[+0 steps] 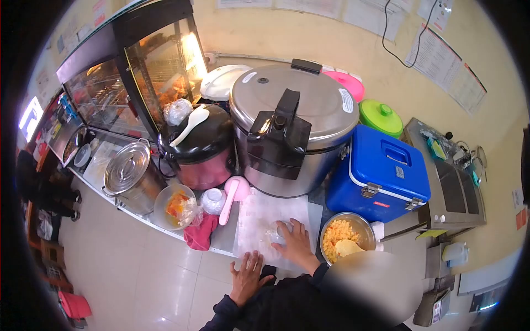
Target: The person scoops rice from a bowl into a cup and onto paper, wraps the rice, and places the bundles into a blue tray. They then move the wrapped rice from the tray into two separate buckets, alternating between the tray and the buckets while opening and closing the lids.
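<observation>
White paper sheets (265, 212) lie on the counter in front of me, with a small piece of clear plastic (269, 236) on top. My right hand (298, 244) rests over the plastic and paper, fingers spread and slightly bent; what lies beneath its fingertips is partly hidden. At the near edge of the sheets, my left hand (248, 278) has its fingers apart and holds nothing visible. Just right of the papers stands a metal bowl of orange-yellow rice (338, 234) with a pale rice paddle (348, 247) in it.
A large steel rice cooker (292, 127) stands behind the papers, a blue cooler box (381, 171) to its right. Leftward are a pink ladle (227, 209), a red cloth (200, 234), a plastic bowl (163, 207), a lidded pot (132, 176), a smaller cooker (201, 160) and a lit display case (160, 66).
</observation>
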A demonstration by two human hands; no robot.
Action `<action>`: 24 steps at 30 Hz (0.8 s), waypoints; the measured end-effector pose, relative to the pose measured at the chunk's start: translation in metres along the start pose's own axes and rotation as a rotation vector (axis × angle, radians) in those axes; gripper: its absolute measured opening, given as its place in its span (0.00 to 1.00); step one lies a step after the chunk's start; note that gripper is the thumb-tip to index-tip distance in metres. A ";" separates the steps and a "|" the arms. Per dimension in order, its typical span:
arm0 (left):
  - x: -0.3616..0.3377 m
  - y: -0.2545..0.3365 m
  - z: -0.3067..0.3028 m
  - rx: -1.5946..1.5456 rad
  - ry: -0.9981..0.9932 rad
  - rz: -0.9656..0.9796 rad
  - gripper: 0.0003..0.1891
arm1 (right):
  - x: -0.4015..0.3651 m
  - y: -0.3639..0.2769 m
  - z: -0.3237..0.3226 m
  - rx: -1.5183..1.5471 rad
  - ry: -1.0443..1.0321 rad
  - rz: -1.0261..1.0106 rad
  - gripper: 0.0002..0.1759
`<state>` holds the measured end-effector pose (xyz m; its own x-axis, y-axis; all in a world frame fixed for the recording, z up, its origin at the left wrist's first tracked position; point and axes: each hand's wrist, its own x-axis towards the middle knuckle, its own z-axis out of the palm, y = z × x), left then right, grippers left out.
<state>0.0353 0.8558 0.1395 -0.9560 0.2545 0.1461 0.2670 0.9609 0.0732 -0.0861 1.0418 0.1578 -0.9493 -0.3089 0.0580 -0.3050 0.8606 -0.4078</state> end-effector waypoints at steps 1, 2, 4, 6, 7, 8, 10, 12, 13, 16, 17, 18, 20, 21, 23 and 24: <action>0.003 -0.003 0.000 -0.025 0.002 0.013 0.36 | 0.002 0.002 0.000 0.009 -0.012 0.001 0.41; 0.006 -0.007 -0.001 -0.049 0.004 0.026 0.34 | 0.005 0.005 -0.001 0.020 -0.066 0.041 0.42; 0.014 -0.020 -0.003 -0.163 -0.045 0.038 0.30 | 0.016 0.004 -0.013 0.046 -0.175 0.118 0.42; 0.025 -0.036 -0.003 -0.282 -0.078 0.074 0.24 | 0.028 0.019 -0.013 0.270 -0.180 0.159 0.42; 0.030 -0.041 -0.004 -0.305 -0.088 0.092 0.23 | 0.033 0.024 -0.019 0.380 -0.176 0.183 0.42; 0.035 -0.045 -0.003 -0.310 -0.070 0.146 0.21 | 0.035 0.029 -0.025 0.438 -0.127 0.241 0.42; 0.045 -0.050 -0.001 -0.332 -0.044 0.255 0.18 | 0.029 0.034 -0.057 0.544 0.004 0.211 0.41; 0.050 -0.054 0.005 -0.363 -0.027 0.351 0.15 | 0.006 0.032 -0.098 0.526 0.158 0.202 0.40; 0.052 -0.055 0.008 -0.353 -0.010 0.384 0.13 | -0.009 0.033 -0.121 0.454 0.251 0.214 0.40; 0.058 -0.057 0.014 -0.327 0.045 0.489 0.10 | -0.057 0.062 -0.135 -0.007 0.304 0.470 0.43; 0.061 -0.058 0.014 -0.320 0.062 0.526 0.09 | -0.072 0.079 -0.123 -0.087 0.308 0.537 0.45; 0.064 -0.058 0.015 -0.313 0.078 0.563 0.09 | -0.083 0.090 -0.112 -0.167 0.311 0.604 0.46; 0.067 -0.057 0.015 -0.347 0.101 0.585 0.07 | -0.096 0.098 -0.098 -0.177 0.274 0.610 0.47; 0.070 -0.056 0.012 -0.364 0.111 0.597 0.06 | -0.100 0.096 -0.093 -0.180 0.254 0.614 0.48; 0.075 -0.052 0.004 -0.362 0.146 0.599 0.06 | -0.102 0.092 -0.083 -0.288 0.373 0.491 0.45; 0.079 -0.051 0.000 -0.360 0.164 0.599 0.06 | -0.096 0.069 -0.092 -0.298 0.436 0.411 0.43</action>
<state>-0.0535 0.8272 0.1469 -0.6098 0.6798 0.4074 0.7905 0.5586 0.2512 -0.0234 1.1681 0.2082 -0.9175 0.2061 0.3403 0.1394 0.9677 -0.2100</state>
